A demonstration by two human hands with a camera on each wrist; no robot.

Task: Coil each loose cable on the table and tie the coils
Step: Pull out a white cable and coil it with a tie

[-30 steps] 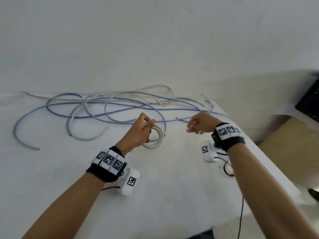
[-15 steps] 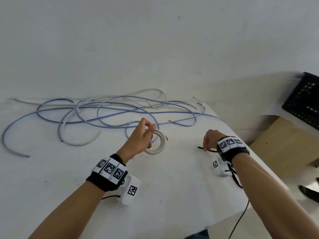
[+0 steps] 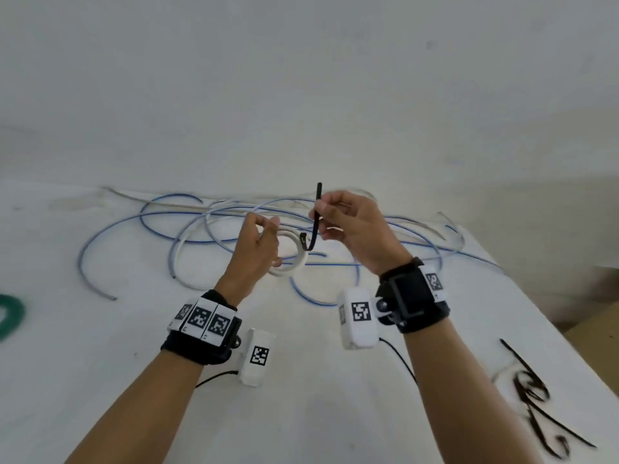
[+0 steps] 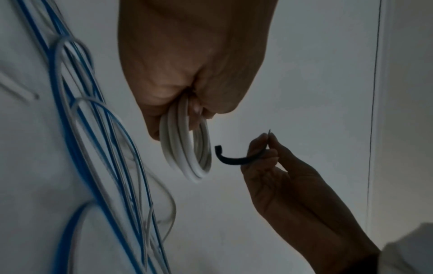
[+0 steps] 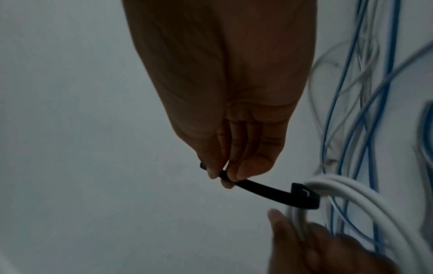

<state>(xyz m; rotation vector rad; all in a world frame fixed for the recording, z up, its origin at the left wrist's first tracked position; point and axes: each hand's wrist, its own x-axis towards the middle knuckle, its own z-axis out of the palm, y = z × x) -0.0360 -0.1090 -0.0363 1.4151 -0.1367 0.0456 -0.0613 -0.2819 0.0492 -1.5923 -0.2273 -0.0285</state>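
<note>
Small white cable coil (image 3: 288,252) held up just left of centre in the head view, pinched at its near edge by the left hand (image 3: 256,249), fingers curled tight round the bundled turns and lifted off the white table (image 3: 100,363). Thin black cable tie (image 3: 314,217) pinched between thumb and fingertips of the right hand (image 3: 355,232), its hooked head end hanging just beside the coil's right edge; touching or not, hard to tell. Best to thread the hooked end through the coil's middle, wrap it round all the turns at once, and feed the tail through the head before loosening the left-hand pinch, or the turns will likely spring apart. Worth keeping the wrap close to the pinching fingers, where the turns lie tightest. Loose blue and white cables (image 3: 187,229) sprawled across the middle of the frame behind, not yet coiled. Spare black ties (image 3: 536,393) at lower right; something green (image 3: 10,313) at the left edge.
</note>
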